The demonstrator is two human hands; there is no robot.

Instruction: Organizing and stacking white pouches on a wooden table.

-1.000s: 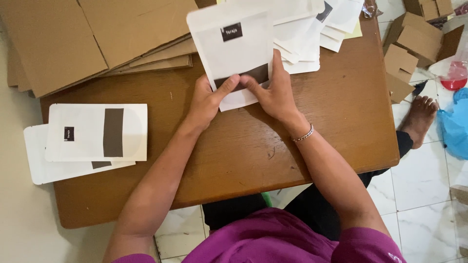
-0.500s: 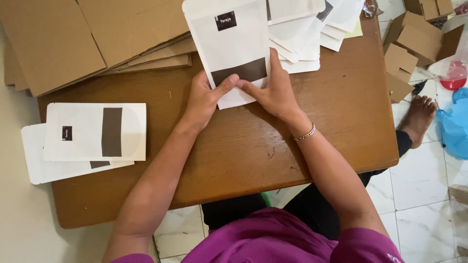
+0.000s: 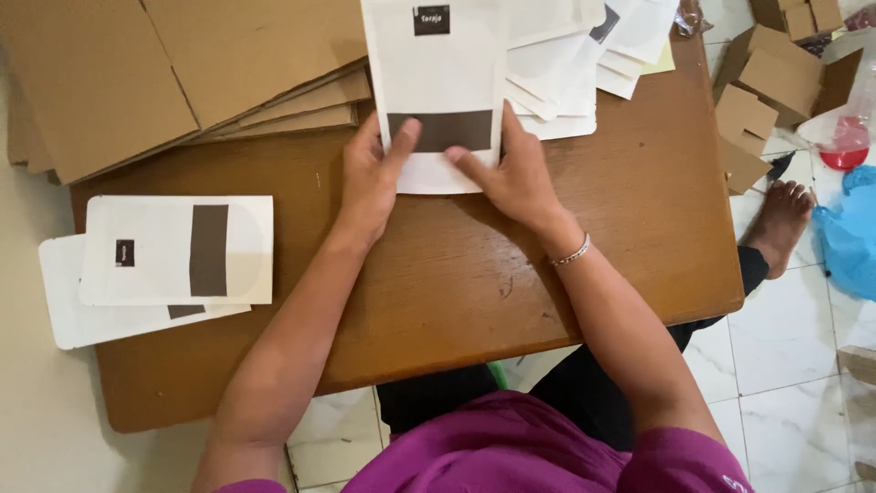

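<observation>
At the upper middle of the frame a flat white paper pouch [image 3: 444, 87] with a dark rectangular band lies on the smooth brown wooden table [image 3: 593, 246]. The left hand [image 3: 372, 178] and right hand [image 3: 511, 173] press flat on its lower edge, fingers together, thumbs on the band. Sheets of corrugated cardboard [image 3: 137, 73] fill the upper left; two more pouches [image 3: 173, 260] lie at the left edge.
</observation>
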